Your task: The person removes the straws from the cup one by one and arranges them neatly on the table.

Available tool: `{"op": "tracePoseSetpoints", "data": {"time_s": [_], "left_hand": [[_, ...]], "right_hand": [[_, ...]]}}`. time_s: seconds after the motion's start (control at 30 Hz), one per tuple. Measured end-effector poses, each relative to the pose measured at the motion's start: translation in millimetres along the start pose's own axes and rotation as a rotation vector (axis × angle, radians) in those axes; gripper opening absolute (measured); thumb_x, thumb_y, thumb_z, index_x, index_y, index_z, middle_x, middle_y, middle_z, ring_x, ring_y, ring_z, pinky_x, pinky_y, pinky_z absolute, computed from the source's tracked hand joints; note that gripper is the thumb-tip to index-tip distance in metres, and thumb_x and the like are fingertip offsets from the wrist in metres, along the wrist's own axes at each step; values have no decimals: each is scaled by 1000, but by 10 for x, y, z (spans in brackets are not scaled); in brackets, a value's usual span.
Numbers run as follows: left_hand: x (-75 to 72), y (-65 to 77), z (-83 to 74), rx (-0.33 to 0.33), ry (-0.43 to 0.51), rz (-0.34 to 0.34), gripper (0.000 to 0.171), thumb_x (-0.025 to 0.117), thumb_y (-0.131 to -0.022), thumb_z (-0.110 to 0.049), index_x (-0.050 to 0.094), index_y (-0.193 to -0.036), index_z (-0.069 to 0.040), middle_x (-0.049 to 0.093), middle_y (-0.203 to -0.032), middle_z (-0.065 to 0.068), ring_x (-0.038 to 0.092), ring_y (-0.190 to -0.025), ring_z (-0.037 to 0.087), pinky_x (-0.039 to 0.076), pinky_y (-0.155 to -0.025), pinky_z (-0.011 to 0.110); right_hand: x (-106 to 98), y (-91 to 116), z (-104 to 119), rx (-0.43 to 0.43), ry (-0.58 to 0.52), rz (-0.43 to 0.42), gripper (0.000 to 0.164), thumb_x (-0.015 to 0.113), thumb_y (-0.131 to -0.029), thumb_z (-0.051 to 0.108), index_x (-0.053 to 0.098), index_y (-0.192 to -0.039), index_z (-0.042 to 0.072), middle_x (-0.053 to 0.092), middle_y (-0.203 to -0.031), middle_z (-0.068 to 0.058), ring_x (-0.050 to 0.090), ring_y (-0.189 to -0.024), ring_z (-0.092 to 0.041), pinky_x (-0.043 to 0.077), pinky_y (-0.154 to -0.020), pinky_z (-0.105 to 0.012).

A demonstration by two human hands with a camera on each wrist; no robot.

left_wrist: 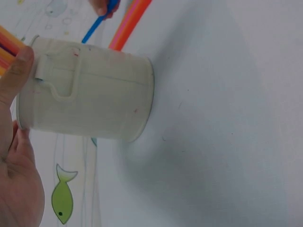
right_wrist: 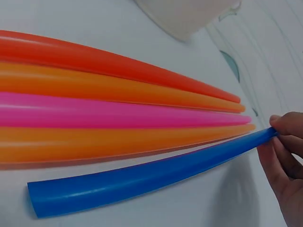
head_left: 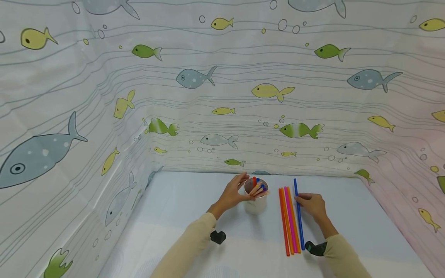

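A white mug (head_left: pixel 255 206) with a handle stands left of a row of straws and holds several thin coloured sticks (head_left: pixel 258 188). My left hand (head_left: pixel 235 195) grips the mug by its rim, thumb on the near side and fingers round behind. With thumb and fingertips, my right hand (head_left: pixel 311 204) pinches a blue straw (head_left: pixel 299 216) near its far end. In the right wrist view the blue straw (right_wrist: pixel 151 172) lies at an angle beside two orange straws (right_wrist: pixel 94 144), one pink straw (right_wrist: pixel 104 111) and one red straw (right_wrist: pixel 118 64).
The white tabletop (head_left: pixel 167 231) is bordered at the back and sides by a hanging sheet (head_left: pixel 194 104) printed with fish and wavy lines. Small black devices (head_left: pixel 218 237) sit by both wrists.
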State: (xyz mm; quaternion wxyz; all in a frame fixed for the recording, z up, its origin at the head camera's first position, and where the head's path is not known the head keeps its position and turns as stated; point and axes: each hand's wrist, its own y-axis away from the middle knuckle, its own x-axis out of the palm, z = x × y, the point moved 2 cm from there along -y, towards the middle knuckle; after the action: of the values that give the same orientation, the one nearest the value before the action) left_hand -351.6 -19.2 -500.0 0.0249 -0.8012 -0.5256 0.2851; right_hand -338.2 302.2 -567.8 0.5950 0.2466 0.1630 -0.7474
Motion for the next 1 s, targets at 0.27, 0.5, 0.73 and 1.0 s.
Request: {"op": "tracePoseSetpoints", "data": {"time_s": [0.27, 0.5, 0.73, 1.0], "left_hand": [[44, -53, 249, -30, -20, 2, 96, 86, -73, -18, 31, -151, -6, 44, -143, 17, 43, -134, 20, 36, -109, 25], [64, -63, 322, -18, -20, -2, 97, 86, -73, -19, 30, -151, -6, 44, -143, 15, 43, -134, 19, 36, -108, 24], [70, -65, 320, -13, -24, -13, 96, 86, -71, -15, 31, -150, -8, 46, -142, 11, 44, -133, 20, 38, -108, 27], [21, -1, 30, 16, 12, -2, 93, 83, -73, -1, 29, -148, 4, 45, -140, 20, 43, -133, 33, 37, -109, 44]], "right_hand": [[89, 18, -36, -30, 10, -26, 41, 70, -92, 24, 66, -115, -8, 65, -112, -28, 70, -89, -31, 57, -59, -22], [140, 32, -72, -73, 57, -33, 38, 72, -90, 24, 69, -111, -8, 69, -102, -24, 68, -82, -26, 60, -72, -38], [162, 40, -52, -95, 75, -47, 37, 73, -89, 22, 69, -108, -9, 70, -99, -24, 68, -79, -26, 60, -69, -38], [185, 54, -17, -120, 125, -75, 34, 73, -88, 19, 70, -106, -10, 70, -97, -24, 67, -84, -32, 59, -67, -38]]}}
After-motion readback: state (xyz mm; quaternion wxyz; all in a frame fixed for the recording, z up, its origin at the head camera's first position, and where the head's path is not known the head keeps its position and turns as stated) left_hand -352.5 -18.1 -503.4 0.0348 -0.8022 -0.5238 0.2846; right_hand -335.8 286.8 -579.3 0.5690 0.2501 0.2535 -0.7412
